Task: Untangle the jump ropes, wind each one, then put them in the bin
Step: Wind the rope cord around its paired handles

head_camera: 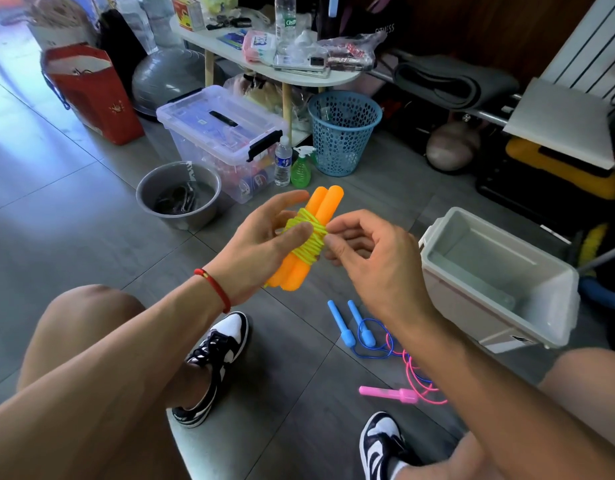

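Fingers of the left hand (264, 237) curl round a pair of orange handles (311, 233), thumb laid across the yellow-green cord (307, 233) wound about their middle, index finger stretched along behind. At the bundle's right side the right hand (364, 251) has its fingertips bent and pressed to the wraps, pinching the cord. The bundle sits at the centre of the frame, held in the air above the grey floor tiles (74, 202); the two handles lie side by side, tilted from lower left to upper right, with the cord bound tightly round them in many turns.

Lower in the frame, right of centre, the blue jump rope (356, 327) lies on the floor with its two handles parallel and its cord looped, crossing into the cord of the pink jump rope (403, 393), whose handle lies flat below it. The right forearm passes over part of both.

At the right edge stands the white bin (500, 268), open. Toward the upper middle are a grey basin (177, 192), a clear lidded box (223, 133), a small water bottle (282, 161), a green spray bottle (301, 168) and a blue mesh basket (344, 131) under a white side table (264, 60). A red bag (91, 91) stands upper left.

Bare knees and two black-and-white shoes (216, 362) fill the lower frame; bare tile lies between the bundle and the bin.
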A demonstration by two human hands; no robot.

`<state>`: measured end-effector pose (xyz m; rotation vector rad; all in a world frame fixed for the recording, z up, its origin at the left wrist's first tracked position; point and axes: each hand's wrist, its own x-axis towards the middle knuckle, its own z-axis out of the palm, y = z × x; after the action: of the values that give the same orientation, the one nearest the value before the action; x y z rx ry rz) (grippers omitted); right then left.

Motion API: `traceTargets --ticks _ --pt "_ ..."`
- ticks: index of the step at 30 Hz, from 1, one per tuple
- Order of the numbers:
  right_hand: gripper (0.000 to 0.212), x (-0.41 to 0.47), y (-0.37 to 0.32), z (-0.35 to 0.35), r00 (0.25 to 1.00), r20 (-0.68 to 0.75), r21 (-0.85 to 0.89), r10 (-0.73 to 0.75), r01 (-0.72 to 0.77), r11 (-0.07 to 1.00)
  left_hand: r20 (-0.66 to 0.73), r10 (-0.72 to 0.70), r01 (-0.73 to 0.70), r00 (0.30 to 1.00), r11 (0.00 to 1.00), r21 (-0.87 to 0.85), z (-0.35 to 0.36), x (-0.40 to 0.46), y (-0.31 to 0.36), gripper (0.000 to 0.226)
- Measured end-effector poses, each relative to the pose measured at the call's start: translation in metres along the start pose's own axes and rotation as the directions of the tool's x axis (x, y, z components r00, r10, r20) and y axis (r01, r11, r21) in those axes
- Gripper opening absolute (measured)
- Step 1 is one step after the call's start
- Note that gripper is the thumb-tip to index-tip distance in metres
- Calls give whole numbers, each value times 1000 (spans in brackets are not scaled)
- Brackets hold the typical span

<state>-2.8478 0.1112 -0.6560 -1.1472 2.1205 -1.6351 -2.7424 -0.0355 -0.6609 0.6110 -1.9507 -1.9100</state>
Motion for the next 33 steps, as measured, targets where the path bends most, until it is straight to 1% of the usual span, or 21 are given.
traceTargets --ticks 4,8,11,13,16,19,22,24,29,33 --pt "6 3 -1 -1 999 -1 28 49 -49 998 -25 105 -100 994 985 137 1 -1 1 50" --pt "15 3 0 -1 998 38 -122 -41 45 992 -17 139 -133 990 973 188 3 -2 3 45" --pt "12 2 0 1 997 2 -203 -77 76 976 15 172 -171 985 963 208 2 -4 2 40" --pt "9 1 0 2 995 -17 -242 -95 88 966 39 203 -206 978 944 257 1 -3 2 37" --pt "9 3 0 3 996 7 -270 -92 91 959 74 237 -247 969 896 369 -3 -1 1 27" --pt "11 6 2 3 988 52 -381 -147 156 911 114 257 -280 960 846 453 -5 2 0 15" --pt "7 3 3 7 968 92 -491 -234 249 835 100 244 -263 965 859 440 -5 2 1 14" --pt "8 1 5 10 958 79 -508 -277 278 815 78 234 -245 969 879 410 -4 3 1 16" --pt "9 -4 10 19 930 -103 -437 -352 276 856 32 217 -215 976 923 318 -2 7 2 24" --pt "14 -9 12 28 930 -172 -390 -324 238 889 33 220 -219 975 918 331 3 9 -1 21"
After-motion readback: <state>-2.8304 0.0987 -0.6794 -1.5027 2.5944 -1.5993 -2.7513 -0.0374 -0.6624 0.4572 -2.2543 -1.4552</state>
